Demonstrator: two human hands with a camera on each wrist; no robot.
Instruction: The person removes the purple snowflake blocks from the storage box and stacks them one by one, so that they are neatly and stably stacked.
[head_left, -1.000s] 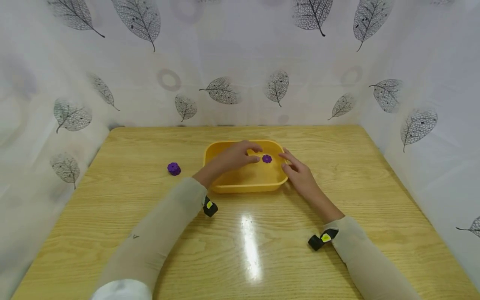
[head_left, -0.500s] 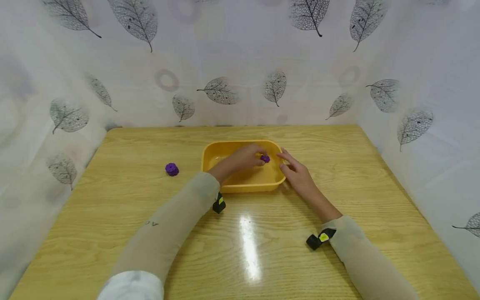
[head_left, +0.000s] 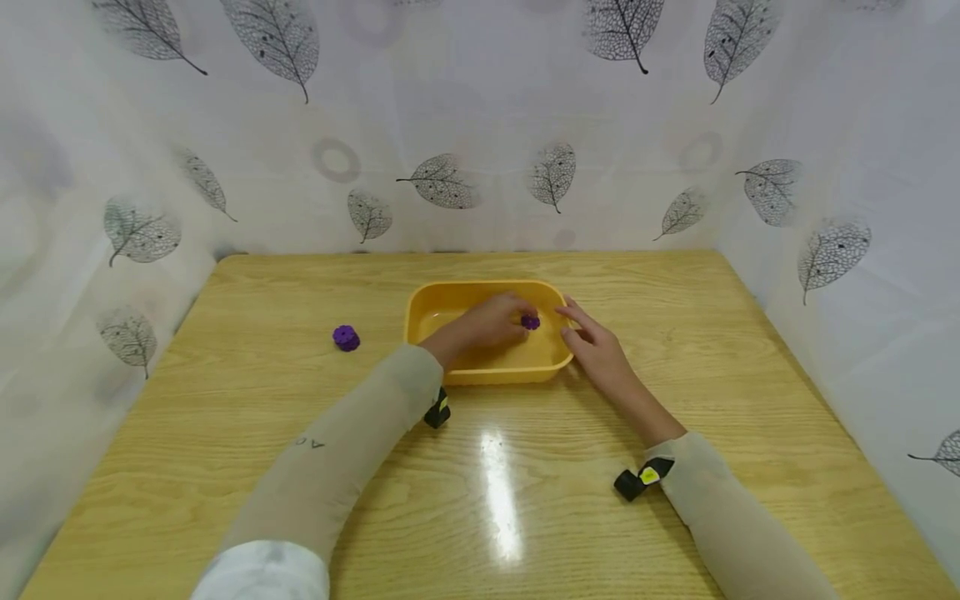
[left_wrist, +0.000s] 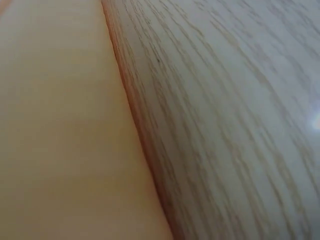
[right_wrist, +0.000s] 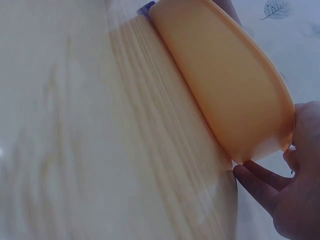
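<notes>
In the head view my left hand (head_left: pixel 495 321) reaches down inside a yellow plastic tray (head_left: pixel 495 377). Its thumb and index finger pinch a small purple flower-shaped piece (head_left: pixel 531 322) low over the tray floor; the other fingers are mostly hidden. My right hand (head_left: pixel 603 354) holds the tray's right end, index finger and thumb at the rim. The right wrist view shows that hand (right_wrist: pixel 295 195) with its thumb by the rim and fingertips against the lower outside wall of the tray (right_wrist: pixel 225 75). Only the tray's outer wall (left_wrist: pixel 65 120) and tabletop show in the left wrist view.
A short stack of purple flower-shaped pieces (head_left: pixel 346 337) stands on the wooden table (head_left: pixel 570 533), left of the tray. Behind the table and along its sides hangs a white curtain (head_left: pixel 480 108) with a leaf print. Dark wrist cameras (head_left: pixel 628 485) sit on both wrists.
My left hand has moved right and deeper into the tray and closed its fingertips on the purple flower-shaped piece that lay loose there. The right hand stays at the tray's end.
</notes>
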